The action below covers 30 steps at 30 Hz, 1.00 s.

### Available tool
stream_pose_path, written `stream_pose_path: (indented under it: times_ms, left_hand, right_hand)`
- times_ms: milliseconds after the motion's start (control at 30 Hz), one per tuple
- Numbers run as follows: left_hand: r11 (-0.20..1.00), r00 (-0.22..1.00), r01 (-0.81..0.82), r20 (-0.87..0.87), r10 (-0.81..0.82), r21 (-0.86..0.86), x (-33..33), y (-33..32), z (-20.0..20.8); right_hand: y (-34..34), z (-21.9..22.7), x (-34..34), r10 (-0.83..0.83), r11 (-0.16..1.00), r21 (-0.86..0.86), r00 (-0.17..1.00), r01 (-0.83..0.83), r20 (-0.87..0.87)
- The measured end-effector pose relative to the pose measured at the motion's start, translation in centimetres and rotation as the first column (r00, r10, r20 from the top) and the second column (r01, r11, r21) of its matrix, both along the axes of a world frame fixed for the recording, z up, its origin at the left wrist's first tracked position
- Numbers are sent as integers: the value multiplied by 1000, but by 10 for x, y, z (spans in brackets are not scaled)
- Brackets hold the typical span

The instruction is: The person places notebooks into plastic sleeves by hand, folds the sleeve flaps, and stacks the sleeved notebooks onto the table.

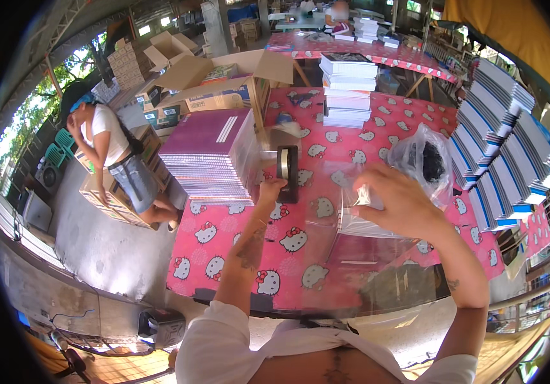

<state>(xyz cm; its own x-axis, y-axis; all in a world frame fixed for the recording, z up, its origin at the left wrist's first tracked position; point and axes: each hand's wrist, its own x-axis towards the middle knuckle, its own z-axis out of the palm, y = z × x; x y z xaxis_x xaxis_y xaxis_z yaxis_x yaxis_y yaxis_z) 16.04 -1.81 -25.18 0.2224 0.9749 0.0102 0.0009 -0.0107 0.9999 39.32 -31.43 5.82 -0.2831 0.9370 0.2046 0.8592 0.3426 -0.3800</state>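
My left hand (271, 191) grips the near left side of a black tape dispenser (291, 185) with a pale roll in it. My right hand (403, 201) is raised over the table with thumb and fingers curled towards each other. A small pale bit shows between them, too unclear to name. Below that hand lies a purple-covered book or notebook (351, 251) among clear plastic film (319, 224), partly hidden by the hand and glare. Left of the dispenser stands a tall stack of purple spiral notebooks (214, 134), apparently in clear plastic.
A pink patterned cloth (294, 238) covers the table. Stacked books (349, 83) stand at its back, blue-edged stacks (505, 147) at the right. A clear plastic bag (423, 160) sits beside them. Open cartons (223, 89) stand far left; another person (111, 144) is beside boxes at left.
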Motion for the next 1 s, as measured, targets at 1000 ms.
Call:
stream_pose_path:
  times_ms: [1000]
  left_hand:
    - [347, 685, 663, -351, -638, 664, 88, -139, 253]
  right_hand:
    - [-50, 21, 23, 27, 922, -348, 871, 168, 490]
